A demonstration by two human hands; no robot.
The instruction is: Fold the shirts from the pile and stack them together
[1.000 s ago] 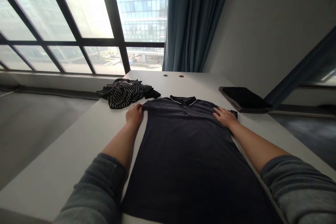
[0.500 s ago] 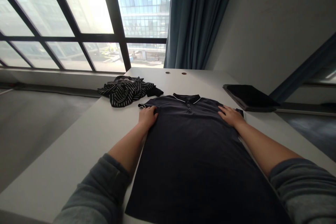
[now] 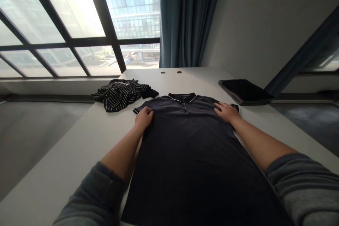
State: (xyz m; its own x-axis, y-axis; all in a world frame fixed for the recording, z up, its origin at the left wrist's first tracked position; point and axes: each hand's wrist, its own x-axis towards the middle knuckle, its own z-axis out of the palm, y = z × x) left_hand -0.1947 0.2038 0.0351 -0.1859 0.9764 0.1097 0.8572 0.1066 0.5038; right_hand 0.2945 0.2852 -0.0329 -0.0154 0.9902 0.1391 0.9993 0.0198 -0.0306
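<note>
A dark polo shirt point(image 3: 190, 155) lies spread front side up, its white-edged collar at the far end and its hem toward me. My left hand point(image 3: 144, 117) is at the shirt's left side below the sleeve, fingers curled and thumb pressed in, gripping the fabric edge. Across from it, my right hand point(image 3: 226, 112) rests on the right shoulder area with its fingers stretched out and slightly spread on the cloth. It covers part of the right sleeve.
A white table point(image 3: 95, 148) carries the shirt. Beyond my left hand lies a crumpled black-and-white striped garment point(image 3: 119, 95). Folded dark cloth point(image 3: 245, 90) is stacked at the back right. A blue curtain point(image 3: 185, 21) and windows stand behind the table.
My left hand's fingers have curled in on the shirt's edge, and the left sleeve sits slightly differently. My right hand stays on the shoulder. The whole view has shifted a little.
</note>
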